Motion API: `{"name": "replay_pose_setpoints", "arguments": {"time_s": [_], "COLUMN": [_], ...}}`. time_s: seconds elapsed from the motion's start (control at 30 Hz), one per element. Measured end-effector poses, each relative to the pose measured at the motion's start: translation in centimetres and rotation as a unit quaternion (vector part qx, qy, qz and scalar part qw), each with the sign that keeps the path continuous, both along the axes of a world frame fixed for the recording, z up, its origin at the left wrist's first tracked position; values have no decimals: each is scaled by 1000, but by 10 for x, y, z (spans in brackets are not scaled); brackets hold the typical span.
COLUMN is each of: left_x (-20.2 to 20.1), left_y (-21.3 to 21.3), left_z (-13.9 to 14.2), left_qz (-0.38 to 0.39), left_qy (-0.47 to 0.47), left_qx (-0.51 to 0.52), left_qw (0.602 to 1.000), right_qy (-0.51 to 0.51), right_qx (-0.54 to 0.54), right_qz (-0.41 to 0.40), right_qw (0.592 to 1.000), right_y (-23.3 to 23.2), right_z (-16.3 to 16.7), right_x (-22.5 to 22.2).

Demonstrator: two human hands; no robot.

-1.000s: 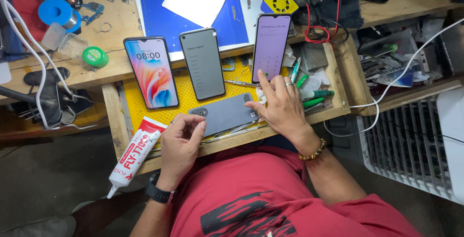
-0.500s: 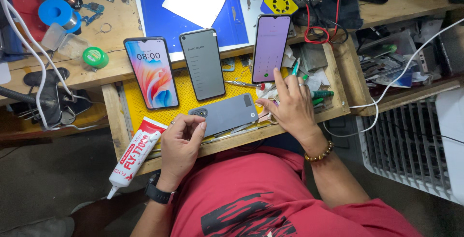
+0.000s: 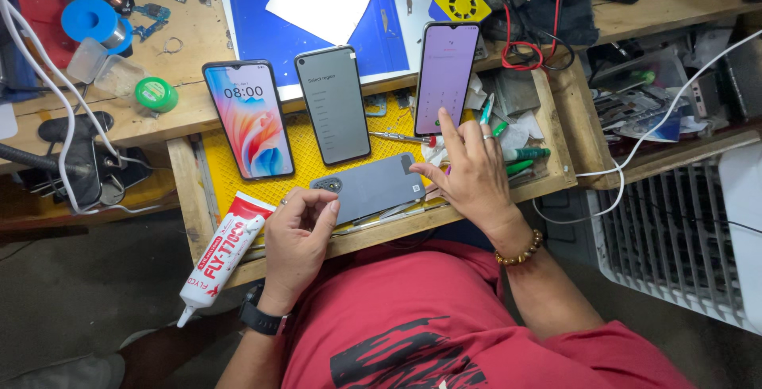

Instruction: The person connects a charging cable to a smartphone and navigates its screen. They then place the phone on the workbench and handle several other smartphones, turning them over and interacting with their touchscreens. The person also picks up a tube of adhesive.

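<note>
The yellow drawer tray (image 3: 218,168) carries 3 upright phones (image 3: 332,105) and, at 6 o'clock, a grey phone (image 3: 373,186) lying face down. The left hand (image 3: 295,242) pinches that phone's 9 o'clock edge. The right hand (image 3: 474,176), unclenched, rests at its 3 o'clock corner, index finger extended toward 12 o'clock. A glue tube (image 3: 221,258) lies at 8 o'clock.

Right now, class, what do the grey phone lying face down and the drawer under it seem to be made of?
Grey face-down phone: probably matte plastic, with an even, dull sheen. Drawer: bare wood, with worn, grainy rails; its yellow liner looks like textured rubber or mesh.
</note>
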State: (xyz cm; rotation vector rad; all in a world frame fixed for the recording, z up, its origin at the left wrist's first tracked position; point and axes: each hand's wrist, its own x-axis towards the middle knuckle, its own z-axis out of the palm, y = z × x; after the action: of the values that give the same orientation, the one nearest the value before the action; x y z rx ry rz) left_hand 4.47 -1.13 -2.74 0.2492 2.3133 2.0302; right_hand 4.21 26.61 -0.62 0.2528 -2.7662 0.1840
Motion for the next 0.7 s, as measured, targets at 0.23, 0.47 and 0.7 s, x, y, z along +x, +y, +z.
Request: {"name": "replay_pose_setpoints", "arguments": {"time_s": [0.23,0.47,0.7], "left_x": [-1,0,0], "left_y": [0,0,0], "left_z": [-1,-1,-1], "left_qz": [2,0,1], "left_qy": [2,3,6], "left_qx": [3,0,-14], "left_qw": [1000,1000,1000], "right_qy": [-11,-9,-20], "right_qx": [-3,-5,-2], "right_qz": [-4,-24,-36], "right_qw": [1000,1000,999], "right_y": [-1,9,15], "right_z": [-1,2,0], "right_x": [-3,2,3]}}
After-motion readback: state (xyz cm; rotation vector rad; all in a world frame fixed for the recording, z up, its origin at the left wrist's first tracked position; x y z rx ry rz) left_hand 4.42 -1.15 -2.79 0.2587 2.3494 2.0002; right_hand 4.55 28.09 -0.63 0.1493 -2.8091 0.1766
